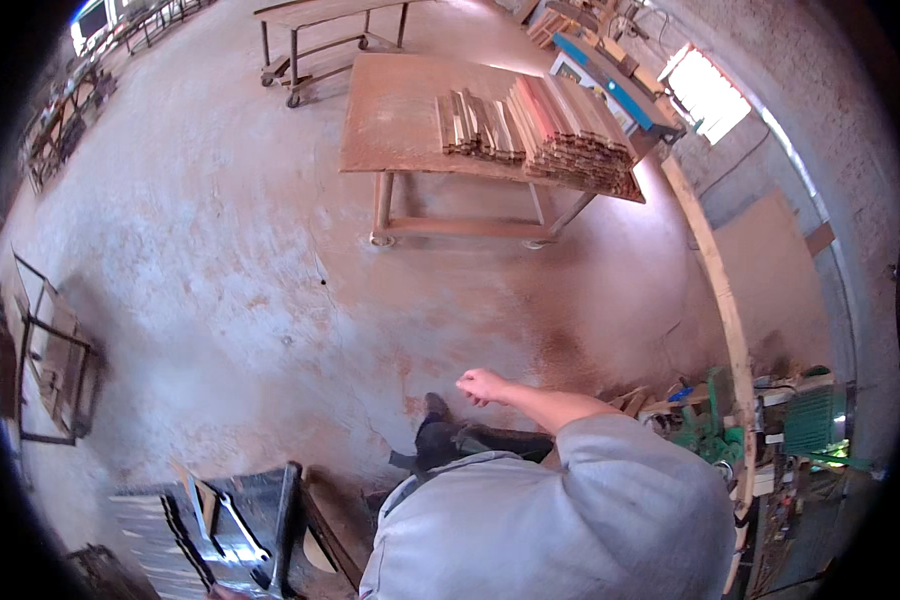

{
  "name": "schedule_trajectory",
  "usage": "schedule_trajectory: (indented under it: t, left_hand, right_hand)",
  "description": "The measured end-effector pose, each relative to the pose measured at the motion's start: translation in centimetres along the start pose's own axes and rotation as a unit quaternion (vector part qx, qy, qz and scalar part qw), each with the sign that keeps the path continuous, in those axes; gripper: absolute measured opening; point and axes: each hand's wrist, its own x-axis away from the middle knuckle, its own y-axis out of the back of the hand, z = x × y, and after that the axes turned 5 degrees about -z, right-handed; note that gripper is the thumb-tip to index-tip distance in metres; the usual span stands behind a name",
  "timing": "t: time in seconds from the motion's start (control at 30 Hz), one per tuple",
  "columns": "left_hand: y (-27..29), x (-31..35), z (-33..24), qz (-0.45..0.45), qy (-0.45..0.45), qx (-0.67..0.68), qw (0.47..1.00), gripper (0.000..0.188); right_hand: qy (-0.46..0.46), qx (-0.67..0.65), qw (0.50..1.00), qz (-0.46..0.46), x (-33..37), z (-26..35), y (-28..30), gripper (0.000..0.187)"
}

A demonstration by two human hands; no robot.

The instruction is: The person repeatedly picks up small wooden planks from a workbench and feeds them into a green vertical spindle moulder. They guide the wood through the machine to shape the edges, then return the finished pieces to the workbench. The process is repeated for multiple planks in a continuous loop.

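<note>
My right hand (pixel 480 387) hangs over the floor in front of my body, its fingers curled into a loose fist with nothing showing in it. A small skin-toned patch (pixel 228 593) at the lower edge may be my left hand; its fingers are cut off from view. Near that patch, several tools lie on a dark, streaked bench top (pixel 140 525). Among them are a silver open-ended wrench (pixel 242 527), a long dark bar (pixel 287 525), a jagged black strip (pixel 184 540) and a light wooden piece with an angled edge (pixel 203 505).
Ahead stands a wheeled wooden table (pixel 390 110) with stacked wood strips (pixel 570 130). Another wheeled table (pixel 320 15) is behind it. A metal-framed rack (pixel 55 360) stands left. Along the right are a long timber beam (pixel 710 260) and green machinery (pixel 715 425). Dust covers the floor (pixel 240 270).
</note>
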Motion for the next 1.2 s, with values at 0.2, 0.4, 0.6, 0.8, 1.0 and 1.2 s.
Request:
schedule_trajectory:
  t: [0.2, 0.4, 0.6, 0.8, 1.0, 1.2]
  left_hand:
    - [-18.5, 5.6, -18.5, 0.307, -0.027, 0.307, 0.900, 0.034]
    - [-24.0, 18.0, -53.3, 0.579, -0.178, 0.352, 0.714, 0.045]
    - [-27.4, 26.7, -78.4, 0.603, -0.331, 0.341, 0.641, 0.059]
    - [-37.7, 32.8, -94.4, 0.582, -0.344, 0.311, 0.668, 0.066]
    - [-38.5, 34.2, -102.6, 0.597, -0.388, 0.174, 0.680, 0.058]
    - [-42.7, 34.4, -103.7, 0.573, -0.399, 0.168, 0.696, 0.045]
  right_hand:
    - [0.005, -0.152, 0.987, -0.048, -3.4, -1.7, 10.2, 0.030]
    - [-0.019, -0.306, 0.935, -0.176, -2.2, -8.0, 19.0, 0.023]
    - [-0.139, -0.468, 0.819, -0.302, 1.7, -15.4, 19.1, 0.029]
    - [-0.224, -0.562, 0.704, -0.372, 5.2, -16.3, 15.4, 0.038]
    - [-0.258, -0.616, 0.631, -0.396, 4.9, -13.1, 12.6, 0.035]
    - [-0.308, -0.644, 0.567, -0.412, 3.8, -8.2, 11.4, 0.023]
